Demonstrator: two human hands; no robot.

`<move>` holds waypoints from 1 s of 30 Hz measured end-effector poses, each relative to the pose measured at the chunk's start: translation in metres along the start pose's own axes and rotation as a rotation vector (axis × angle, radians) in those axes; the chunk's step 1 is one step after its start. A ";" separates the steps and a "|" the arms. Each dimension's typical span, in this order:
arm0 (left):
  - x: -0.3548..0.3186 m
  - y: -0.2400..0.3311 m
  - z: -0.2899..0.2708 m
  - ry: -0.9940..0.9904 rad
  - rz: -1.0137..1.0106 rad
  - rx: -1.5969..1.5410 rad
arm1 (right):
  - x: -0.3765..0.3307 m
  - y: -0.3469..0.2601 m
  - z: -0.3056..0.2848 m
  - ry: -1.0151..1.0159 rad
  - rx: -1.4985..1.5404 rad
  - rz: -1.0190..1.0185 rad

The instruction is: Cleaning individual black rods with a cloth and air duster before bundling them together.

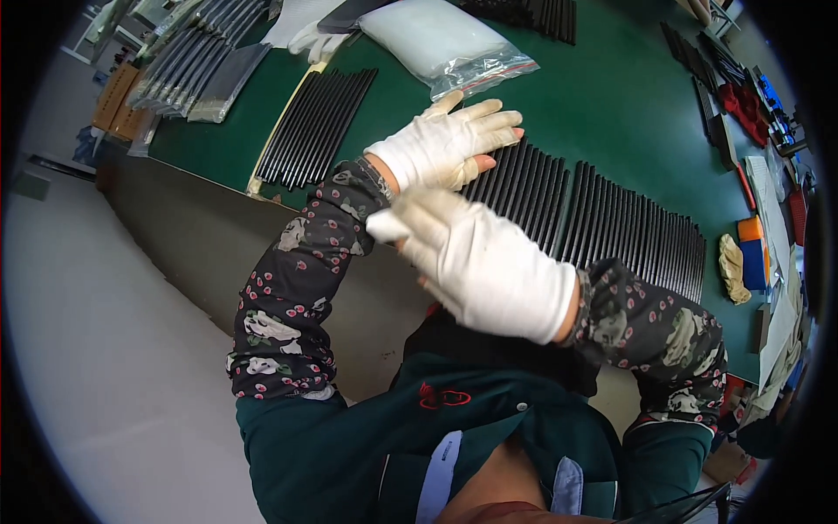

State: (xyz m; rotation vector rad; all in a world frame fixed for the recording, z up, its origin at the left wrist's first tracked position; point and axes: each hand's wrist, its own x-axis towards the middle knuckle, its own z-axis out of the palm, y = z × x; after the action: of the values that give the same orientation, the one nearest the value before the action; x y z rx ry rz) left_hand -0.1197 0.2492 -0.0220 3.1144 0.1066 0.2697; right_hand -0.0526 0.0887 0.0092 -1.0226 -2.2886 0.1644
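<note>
I see black rods (pixel 633 229) in rows on the green table (pixel 611 96). They look stiff, light and a bit slippery; I'd hold one by its middle. The left hand (pixel 449 144) is spread wide by one row, with nothing in it that I see. The right hand (pixel 493 262) is blurry, fingers bent; I can't tell if it holds anything. The shirt (pixel 349 454) has a red mark (pixel 443 397) I can't read.

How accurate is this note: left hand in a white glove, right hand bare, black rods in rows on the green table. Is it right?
Not quite: the head view shows the right hand in a white glove too. The left hand, the black rods and the green table are as stated.
</note>
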 end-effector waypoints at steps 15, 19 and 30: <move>0.013 0.025 -0.027 0.020 0.003 -0.148 | -0.126 0.042 -0.115 0.108 -0.089 0.366; 0.040 0.048 -0.025 -0.001 0.175 -0.171 | -0.138 -0.009 -0.098 -0.149 0.347 0.161; 0.073 0.072 0.003 -0.118 0.219 -0.061 | -0.127 -0.029 -0.091 -0.368 0.485 0.304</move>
State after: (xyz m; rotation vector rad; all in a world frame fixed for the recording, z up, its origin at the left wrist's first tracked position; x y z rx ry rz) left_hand -0.0426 0.1820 -0.0109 3.0712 -0.2405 0.0884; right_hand 0.0467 -0.0338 0.0301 -1.1331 -2.2141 1.0542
